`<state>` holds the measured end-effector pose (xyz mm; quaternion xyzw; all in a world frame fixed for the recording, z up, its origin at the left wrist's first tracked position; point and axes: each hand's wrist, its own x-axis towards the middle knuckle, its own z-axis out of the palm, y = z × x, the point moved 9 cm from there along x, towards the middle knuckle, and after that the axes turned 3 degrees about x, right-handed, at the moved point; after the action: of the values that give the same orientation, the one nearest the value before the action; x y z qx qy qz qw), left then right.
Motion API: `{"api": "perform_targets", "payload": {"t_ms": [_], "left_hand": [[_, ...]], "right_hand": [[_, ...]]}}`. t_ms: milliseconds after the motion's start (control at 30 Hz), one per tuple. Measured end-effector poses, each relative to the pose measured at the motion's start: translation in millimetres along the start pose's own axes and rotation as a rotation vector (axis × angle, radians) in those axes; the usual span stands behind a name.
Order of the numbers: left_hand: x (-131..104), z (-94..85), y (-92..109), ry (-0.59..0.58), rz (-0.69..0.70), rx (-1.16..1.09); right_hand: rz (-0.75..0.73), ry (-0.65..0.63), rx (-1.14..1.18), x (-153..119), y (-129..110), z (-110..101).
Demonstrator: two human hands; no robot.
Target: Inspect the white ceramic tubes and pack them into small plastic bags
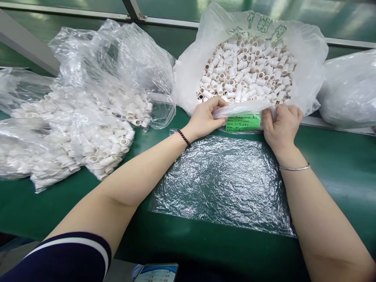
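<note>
A large white plastic bag lies spread wide, full of short white pipe fittings. Its near rim is pinched at the left by my left hand, thumb and fingers closed on the folded edge. On the other side, my right hand grips the same rim in closed fingers. Between both hands a green label with handwriting shows under the fold. Flat below my wrists is a clear, crinkled plastic bag, which neither hand holds.
Clear bags of white fittings are heaped at the left on the green table. Another bulging plastic bag stands at the right. Behind runs a metal rail. A printed card shows at the bottom edge.
</note>
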<state>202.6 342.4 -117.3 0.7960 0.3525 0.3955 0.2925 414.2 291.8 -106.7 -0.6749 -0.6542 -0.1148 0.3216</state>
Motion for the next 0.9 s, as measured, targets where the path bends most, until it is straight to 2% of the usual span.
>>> {"api": "perform_targets", "payload": {"t_ms": [900], "left_hand": [[0.9, 0.3, -0.7, 0.012, 0.021, -0.031]], "right_hand": [[-0.004, -0.005, 0.008, -0.5, 0.2, 0.7]]}}
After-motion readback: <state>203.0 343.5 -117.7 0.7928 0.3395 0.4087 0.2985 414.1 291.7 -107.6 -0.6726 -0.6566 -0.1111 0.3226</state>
